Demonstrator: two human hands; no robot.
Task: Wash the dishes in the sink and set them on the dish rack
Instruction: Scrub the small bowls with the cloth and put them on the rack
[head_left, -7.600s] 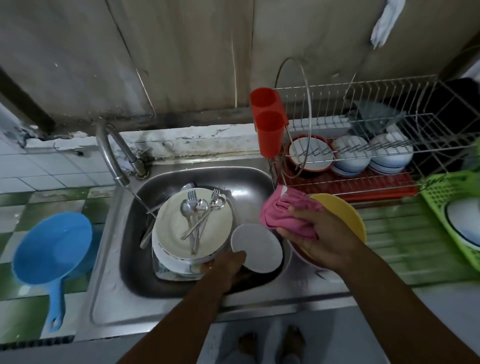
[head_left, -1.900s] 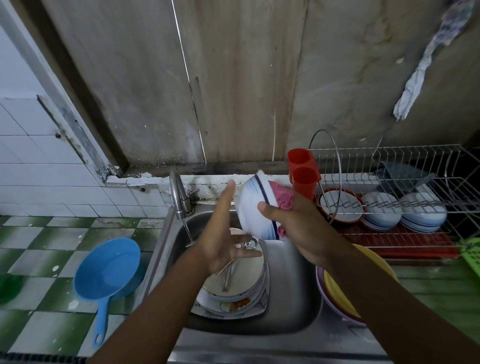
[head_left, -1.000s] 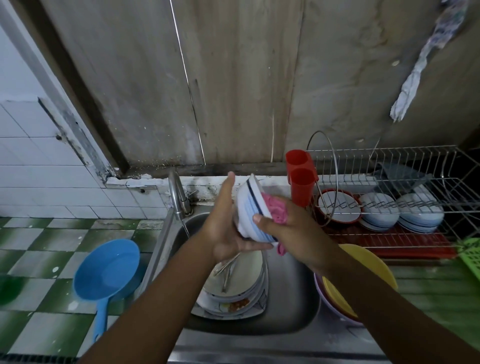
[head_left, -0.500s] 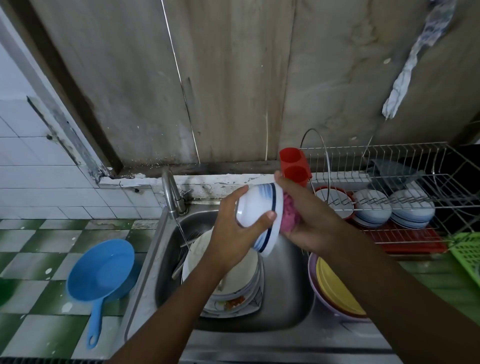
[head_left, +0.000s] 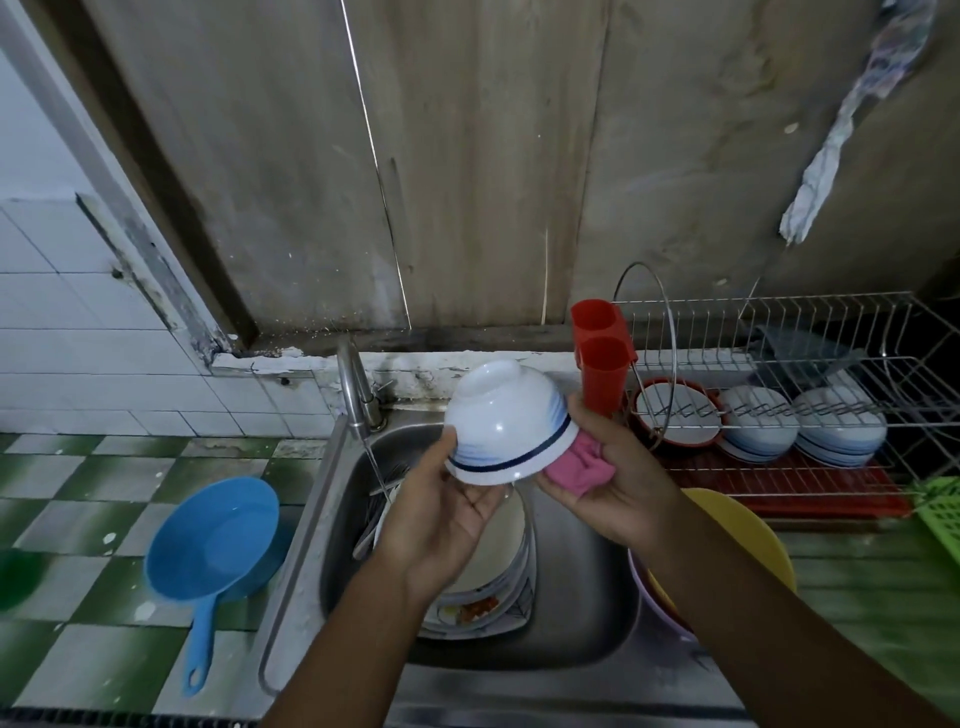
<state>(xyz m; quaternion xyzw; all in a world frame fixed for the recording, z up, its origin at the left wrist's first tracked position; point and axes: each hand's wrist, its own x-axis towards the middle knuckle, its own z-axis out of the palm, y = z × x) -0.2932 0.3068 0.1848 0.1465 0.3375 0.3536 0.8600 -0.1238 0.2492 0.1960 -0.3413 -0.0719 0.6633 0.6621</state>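
A person stands at a steel sink (head_left: 582, 582) with both forearms stretched forward over the basin. The left hand (head_left: 441, 519) is turned palm up beneath a bowl (head_left: 511, 415), gripping it with the thumb hooked against the bowl's left rim and the fingers tucked out of sight underneath. The right hand (head_left: 623, 483) is closed around a bunched pink cloth (head_left: 576, 467), which is pressed to the bowl's right rim. This one bowl is held in the air above the sink, upside down and slightly tilted, with its foot ring uppermost. It is glossy white, with pale blue brushed bands and a dark blue line near the rim. A thin stream of water runs from the faucet (head_left: 356, 395) at the sink's back left corner. In the basin lies one stack of plates (head_left: 509, 582), the lower ones smeared with red scraps, and cutlery (head_left: 366, 535) leans at its left. To the right, on the counter (head_left: 883, 582), stands a wire dish rack (head_left: 769, 483). Two joined red cups (head_left: 602, 369) hang at the rack's left end, and inside it are one red-rimmed dish (head_left: 675, 410) and two stacks of blue-banded bowls (head_left: 758, 431). One yellow basin (head_left: 743, 535) sits just right of the sink. One blue dipper (head_left: 213, 540) lies to the left on green-and-white tiles.
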